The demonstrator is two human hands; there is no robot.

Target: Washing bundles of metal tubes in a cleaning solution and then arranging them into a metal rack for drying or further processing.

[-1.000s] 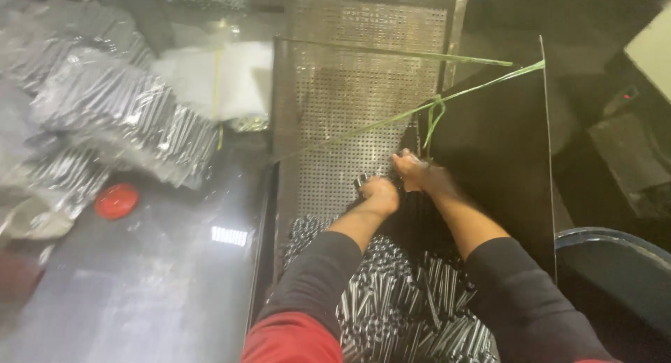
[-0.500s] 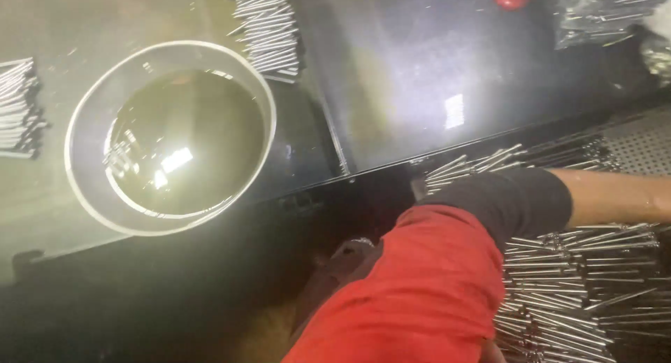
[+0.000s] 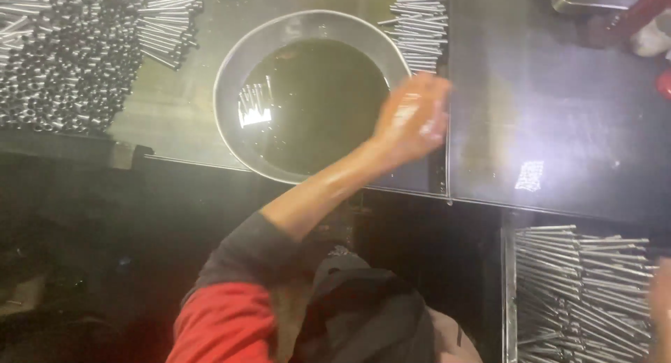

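Hovering over the near right rim of a round metal bowl (image 3: 231,76), the fingers (image 3: 426,90) of a worker's left hand (image 3: 411,119) show only as a wet, shiny blur. They seem to lie loosely side by side, but whether they pinch anything cannot be told. The bowl sits on a dark metal table (image 3: 552,111) and holds a dark liquid (image 3: 321,97) that mirrors an overhead light. Just past the hand, touching or nearly touching the bowl's far right rim, lies a bundle of thin steel rods (image 3: 419,20). A far bigger stack of rods (image 3: 63,55) fills the table's upper left corner, well apart from the hand.

The likely trouble is slip and spill. A hand this slick could lose whatever it grips, and a low sweep of the wrist could clip the rim and slop liquid over the table edge, or scatter the bundle beside it.

The wrist is bent slightly back, with the palm turned down and away. The bare, glistening forearm runs diagonally down to a pushed-up black sleeve (image 3: 244,258) over red at the shoulder. The right hand (image 3: 660,300) is a blurred sliver at the frame's right edge, above a tray of loose rods (image 3: 580,293); its fingers cannot be made out.
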